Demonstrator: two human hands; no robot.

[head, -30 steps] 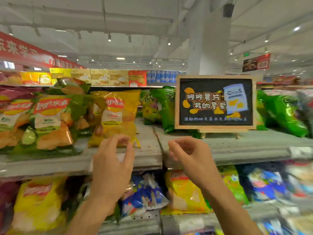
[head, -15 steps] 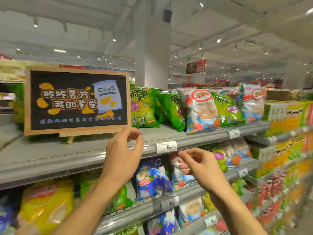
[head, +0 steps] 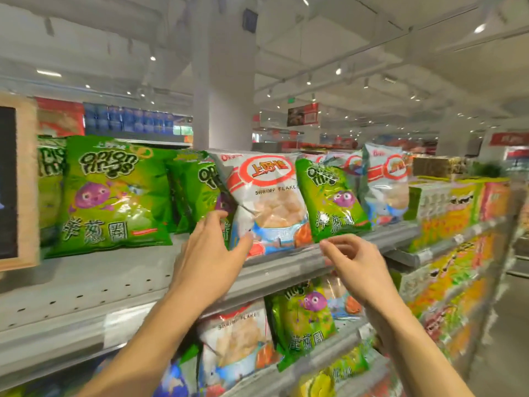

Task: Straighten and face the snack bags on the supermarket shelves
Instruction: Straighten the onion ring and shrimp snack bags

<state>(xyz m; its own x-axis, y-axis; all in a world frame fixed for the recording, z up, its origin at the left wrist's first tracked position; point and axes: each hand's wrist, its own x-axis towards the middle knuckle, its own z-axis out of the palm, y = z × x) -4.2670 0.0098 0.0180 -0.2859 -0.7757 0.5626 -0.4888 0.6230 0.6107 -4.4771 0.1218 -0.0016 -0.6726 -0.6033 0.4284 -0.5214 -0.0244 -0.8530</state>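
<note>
A white shrimp flakes bag stands tilted on the upper shelf, between green onion rings bags. My left hand holds its lower left edge, thumb on the front and fingers at the side. My right hand hovers at the shelf's front rim, just under a smaller green onion rings bag; its fingers are loosely curled and hold nothing I can see. A large onion rings bag faces front further left. Another shrimp flakes bag stands behind on the right.
A wood-framed chalkboard sign stands at the far left of the shelf. Lower shelves hold more shrimp flakes and onion rings bags. Yellow and green boxes fill the shelves to the right. A white pillar rises behind.
The view has swung right, from the yellow chip bags past the chalkboard sign to the onion rings and shrimp flakes bags. My left hand has reached up and taken the shrimp flakes bag's edge.
</note>
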